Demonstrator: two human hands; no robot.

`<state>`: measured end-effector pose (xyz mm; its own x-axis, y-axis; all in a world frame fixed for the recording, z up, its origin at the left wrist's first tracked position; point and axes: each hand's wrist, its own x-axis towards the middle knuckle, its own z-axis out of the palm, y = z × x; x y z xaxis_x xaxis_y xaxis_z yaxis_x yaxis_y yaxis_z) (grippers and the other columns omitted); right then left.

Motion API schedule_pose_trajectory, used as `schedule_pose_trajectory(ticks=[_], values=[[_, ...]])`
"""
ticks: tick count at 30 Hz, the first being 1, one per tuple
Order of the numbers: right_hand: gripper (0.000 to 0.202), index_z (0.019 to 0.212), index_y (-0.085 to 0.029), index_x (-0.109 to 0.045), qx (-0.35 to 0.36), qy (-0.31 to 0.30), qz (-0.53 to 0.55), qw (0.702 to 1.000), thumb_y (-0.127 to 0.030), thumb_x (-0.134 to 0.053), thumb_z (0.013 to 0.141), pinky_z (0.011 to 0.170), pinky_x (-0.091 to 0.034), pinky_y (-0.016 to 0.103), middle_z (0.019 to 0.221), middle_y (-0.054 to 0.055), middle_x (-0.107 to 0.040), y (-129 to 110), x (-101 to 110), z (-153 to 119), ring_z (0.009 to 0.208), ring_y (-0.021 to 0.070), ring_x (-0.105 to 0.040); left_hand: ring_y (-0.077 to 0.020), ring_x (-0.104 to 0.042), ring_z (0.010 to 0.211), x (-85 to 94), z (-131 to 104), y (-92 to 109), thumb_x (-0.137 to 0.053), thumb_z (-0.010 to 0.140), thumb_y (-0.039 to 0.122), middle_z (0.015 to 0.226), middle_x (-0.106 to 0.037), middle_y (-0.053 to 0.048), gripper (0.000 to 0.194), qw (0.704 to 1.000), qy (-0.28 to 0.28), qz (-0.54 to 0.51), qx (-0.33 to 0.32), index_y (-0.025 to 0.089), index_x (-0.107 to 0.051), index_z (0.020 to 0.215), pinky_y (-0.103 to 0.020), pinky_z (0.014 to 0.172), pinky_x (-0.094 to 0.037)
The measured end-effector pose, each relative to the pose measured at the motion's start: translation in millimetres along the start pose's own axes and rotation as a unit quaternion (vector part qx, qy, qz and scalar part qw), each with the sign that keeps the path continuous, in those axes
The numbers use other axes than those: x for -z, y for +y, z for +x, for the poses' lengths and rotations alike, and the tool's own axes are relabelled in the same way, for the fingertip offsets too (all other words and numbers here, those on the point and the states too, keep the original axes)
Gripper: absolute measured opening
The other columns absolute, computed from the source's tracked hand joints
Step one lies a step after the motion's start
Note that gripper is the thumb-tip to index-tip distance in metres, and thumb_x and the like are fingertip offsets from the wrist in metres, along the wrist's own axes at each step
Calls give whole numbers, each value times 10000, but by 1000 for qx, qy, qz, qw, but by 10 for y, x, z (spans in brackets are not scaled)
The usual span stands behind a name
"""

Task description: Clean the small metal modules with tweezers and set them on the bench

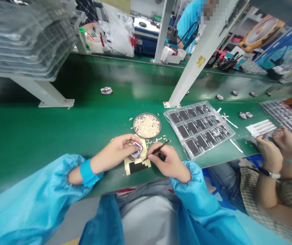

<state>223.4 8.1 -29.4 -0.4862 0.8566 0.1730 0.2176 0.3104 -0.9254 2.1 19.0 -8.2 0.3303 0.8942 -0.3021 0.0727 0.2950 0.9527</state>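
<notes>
My left hand (122,148) is closed around a small purple-rimmed device housing (137,150), its pale inner side facing up. In my right hand (165,160) is a pair of dark tweezers (158,149), pinched like a pen, with the tip pointing down and left. That tip is at a yellow sheet (127,167) bearing black adhesive pieces (137,166), just below the housing. Behind my hands stands a round dish (160,128) heaped with tiny cream-coloured pieces (147,126), some of them scattered on the green bench beside it.
A clear tray (184,144) of black flat parts lies to the right, near a white post (187,71). Another housing (106,90) sits farther back. Stacked trays (20,44) rise at the left. A co-worker's hands (273,146) are at the right.
</notes>
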Motion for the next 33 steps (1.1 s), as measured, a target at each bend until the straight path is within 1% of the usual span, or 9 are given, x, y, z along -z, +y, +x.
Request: schedule_pose_trajectory(ticks=[4,6,8,11,13,16,19,25,33], values=[[109,934,-195,-649,2,17,50,999,-301,-629,950,752,-554,307,866,47,-693,-7,18,-35,790,164,-657,-183,-659,631,-28,33,-90,-746,769,373,720,-706,-34,256,999,38,6,6,183,-627,893,-249,500,-536],[99,934,-201,-628,19,65,98,993,-299,-632,952,743,-566,329,873,57,-690,-5,22,-53,799,176,-666,-201,-674,636,-36,42,-109,-752,768,400,721,-719,-47,299,999,49,15,4,180,-640,938,-239,453,-509],[81,940,-208,-611,53,136,120,982,-285,-634,950,734,-576,350,878,69,-687,5,16,-61,816,193,-674,-210,-693,649,-53,40,-108,-766,764,404,742,-741,-62,328,998,55,11,-5,175,-671,977,-252,482,-529],[44,957,-219,-605,105,222,94,965,-255,-629,945,754,-585,385,882,79,-686,29,-9,-60,849,214,-680,-210,-698,646,-88,26,-99,-782,757,410,784,-756,-72,329,998,57,-10,-14,176,-700,972,-295,543,-583],[26,966,-224,-613,123,239,66,961,-232,-622,942,774,-587,402,890,80,-690,38,-25,-56,862,220,-682,-205,-690,621,-107,17,-105,-800,743,401,790,-751,-64,314,998,63,-4,-12,186,-690,944,-295,508,-581],[57,979,-228,-635,143,235,41,961,-194,-618,937,784,-588,409,902,81,-701,30,-34,-49,872,224,-688,-192,-681,594,-123,14,-128,-813,738,364,762,-733,-43,286,997,72,23,-16,198,-651,907,-264,458,-557],[113,995,-229,-657,154,215,32,964,-146,-627,925,802,-587,411,923,82,-719,5,-30,-33,890,225,-699,-195,-699,635,-128,18,-140,-770,783,372,789,-744,-56,266,997,67,19,-18,190,-650,936,-269,498,-581],[178,1011,-233,-694,143,186,-30,972,-103,-658,894,846,-590,399,974,81,-759,-7,-44,5,942,221,-714,-221,-722,671,-125,27,-131,-790,754,426,805,-756,-80,368,998,64,-11,-7,168,-683,994,-296,517,-602],[197,1019,-238,-694,143,172,-51,973,-94,-659,889,854,-600,393,990,74,-765,-1,-50,24,947,215,-719,-227,-721,701,-118,42,-168,-775,765,434,823,-755,-80,390,998,62,-9,-10,170,-677,1033,-313,541,-616]])
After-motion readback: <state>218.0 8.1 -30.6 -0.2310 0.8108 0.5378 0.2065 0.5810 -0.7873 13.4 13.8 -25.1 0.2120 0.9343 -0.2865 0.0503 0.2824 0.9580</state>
